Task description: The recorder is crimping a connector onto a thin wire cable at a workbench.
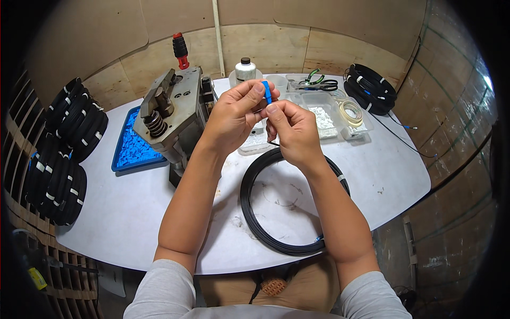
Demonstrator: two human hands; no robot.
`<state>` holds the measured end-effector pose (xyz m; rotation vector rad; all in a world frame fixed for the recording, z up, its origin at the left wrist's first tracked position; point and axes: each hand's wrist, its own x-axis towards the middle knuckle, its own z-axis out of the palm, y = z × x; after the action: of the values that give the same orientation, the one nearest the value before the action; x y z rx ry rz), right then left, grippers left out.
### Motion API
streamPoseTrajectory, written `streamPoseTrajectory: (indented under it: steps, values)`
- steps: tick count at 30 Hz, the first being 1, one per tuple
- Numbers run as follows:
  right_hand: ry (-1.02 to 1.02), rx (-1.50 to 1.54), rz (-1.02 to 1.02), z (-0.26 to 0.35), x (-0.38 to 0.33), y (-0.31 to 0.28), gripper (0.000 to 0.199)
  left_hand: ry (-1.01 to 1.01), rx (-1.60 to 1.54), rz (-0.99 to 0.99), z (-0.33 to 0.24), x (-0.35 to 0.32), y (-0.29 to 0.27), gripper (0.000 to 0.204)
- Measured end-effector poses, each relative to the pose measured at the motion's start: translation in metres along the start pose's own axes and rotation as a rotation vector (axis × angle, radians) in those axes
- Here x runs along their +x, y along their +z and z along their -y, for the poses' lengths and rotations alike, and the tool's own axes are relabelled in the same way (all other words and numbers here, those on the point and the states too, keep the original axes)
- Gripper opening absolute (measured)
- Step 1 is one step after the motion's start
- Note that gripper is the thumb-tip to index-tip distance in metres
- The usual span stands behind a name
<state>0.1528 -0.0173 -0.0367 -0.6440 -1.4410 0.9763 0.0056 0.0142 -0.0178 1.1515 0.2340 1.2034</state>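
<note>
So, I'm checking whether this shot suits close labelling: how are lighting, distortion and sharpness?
Head view: black fisheye rim darkens the corners, and the white table's edges bow; head view: bright glare spot near the right rim, soft shading left of the black cable coil; head view: blue connector clear in colour, fine detail too small to judge.

On the table [122,223], a press [183,106] stands between a tray [139,168] on its left and 1 cable coil [246,194] on its right; a bottle [245,70] stands behind.
</note>
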Motion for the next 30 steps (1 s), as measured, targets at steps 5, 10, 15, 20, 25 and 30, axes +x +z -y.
streamPoseTrajectory:
  steps: [5, 10, 15, 20, 25, 30]
  values:
    - [-0.017, -0.029, -0.002, -0.001, 0.000, -0.001, 0.023, -0.006, -0.010, 0.010, 0.000, 0.000, 0.000, 0.025]
    - [-0.026, -0.015, -0.008, 0.000, 0.000, 0.001, 0.023, 0.006, -0.019, 0.022, 0.001, 0.000, 0.001, 0.025]
    - [-0.028, -0.010, -0.024, 0.000, -0.001, -0.001, 0.024, 0.031, 0.028, 0.024, 0.003, -0.001, 0.008, 0.026]
    - [-0.025, 0.025, -0.039, -0.003, 0.000, 0.001, 0.025, 0.020, 0.018, 0.022, 0.004, -0.002, 0.009, 0.027]
    - [-0.005, 0.043, -0.045, -0.002, 0.000, -0.005, 0.026, 0.006, -0.064, 0.090, 0.011, 0.000, 0.004, 0.025]
    - [-0.013, 0.034, -0.045, 0.000, 0.000, -0.003, 0.026, -0.002, -0.070, 0.076, 0.011, -0.001, 0.005, 0.025]
